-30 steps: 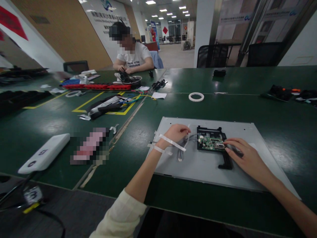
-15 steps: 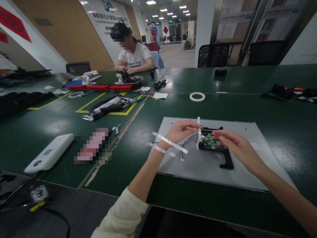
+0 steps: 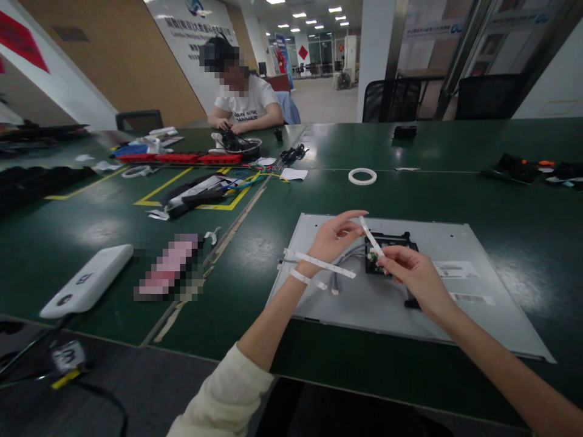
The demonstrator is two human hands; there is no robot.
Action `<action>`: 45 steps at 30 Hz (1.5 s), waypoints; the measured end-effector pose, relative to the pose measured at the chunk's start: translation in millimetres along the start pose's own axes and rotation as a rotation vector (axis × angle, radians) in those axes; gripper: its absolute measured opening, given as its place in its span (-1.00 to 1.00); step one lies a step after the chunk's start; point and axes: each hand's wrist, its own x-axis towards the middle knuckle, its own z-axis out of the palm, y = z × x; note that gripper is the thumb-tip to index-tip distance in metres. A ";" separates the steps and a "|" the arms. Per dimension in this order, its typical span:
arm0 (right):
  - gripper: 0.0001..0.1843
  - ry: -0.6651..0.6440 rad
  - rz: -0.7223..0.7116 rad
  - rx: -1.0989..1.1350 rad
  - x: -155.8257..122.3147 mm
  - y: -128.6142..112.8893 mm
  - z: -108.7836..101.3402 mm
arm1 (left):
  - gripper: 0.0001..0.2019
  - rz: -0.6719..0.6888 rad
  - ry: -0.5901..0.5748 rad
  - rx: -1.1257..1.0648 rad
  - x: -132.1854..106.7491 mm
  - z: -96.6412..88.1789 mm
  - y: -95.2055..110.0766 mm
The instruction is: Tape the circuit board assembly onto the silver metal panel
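A short strip of white tape (image 3: 371, 237) is stretched at a slant between my two hands. Its upper end is at the fingertips of my left hand (image 3: 336, 235), whose index finger reaches out above the thumb. The lower end is pinched between the thumb and fingers of my right hand (image 3: 415, 272). More white tape strips (image 3: 325, 264) cling to my left wrist, their ends sticking out. Below the hands, a green circuit board in a black bracket (image 3: 390, 241) sits on a flat grey metal panel (image 3: 328, 312). Grey cables (image 3: 348, 258) run from it; my right hand partly hides the board.
A white tape roll (image 3: 362, 176) lies beyond the panel on the green table (image 3: 319, 194). To the left are a white power bank (image 3: 86, 280) with a cable and a blurred-out phone-like object (image 3: 169, 267). Across the table, a person (image 3: 246, 100) handles black cables.
My right hand has drawn back from over the board and now grips the tape's lower end. The strip, which hung down from my left fingers, is pulled slantwise to the right.
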 end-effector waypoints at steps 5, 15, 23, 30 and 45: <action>-0.60 -0.007 -0.034 -0.041 0.7 3.4 0.0 | -0.53 -0.120 0.203 -0.036 4.5 -5.1 -3.8; -0.68 -0.118 -0.220 -0.178 9.1 15.4 3.7 | -0.66 -0.545 0.049 -0.198 1.3 -21.0 -5.5; -0.54 -0.142 -0.177 -0.104 7.3 17.3 8.0 | -0.74 -0.488 -0.057 -0.275 0.1 -21.2 -7.7; -0.42 -0.265 -0.354 -0.243 -2.8 9.2 13.5 | -0.86 -0.335 0.178 0.023 5.8 -23.3 -25.2; -0.77 -0.043 -0.794 -0.781 -0.6 14.6 14.7 | -0.92 -0.184 0.194 0.387 7.3 -22.5 -46.5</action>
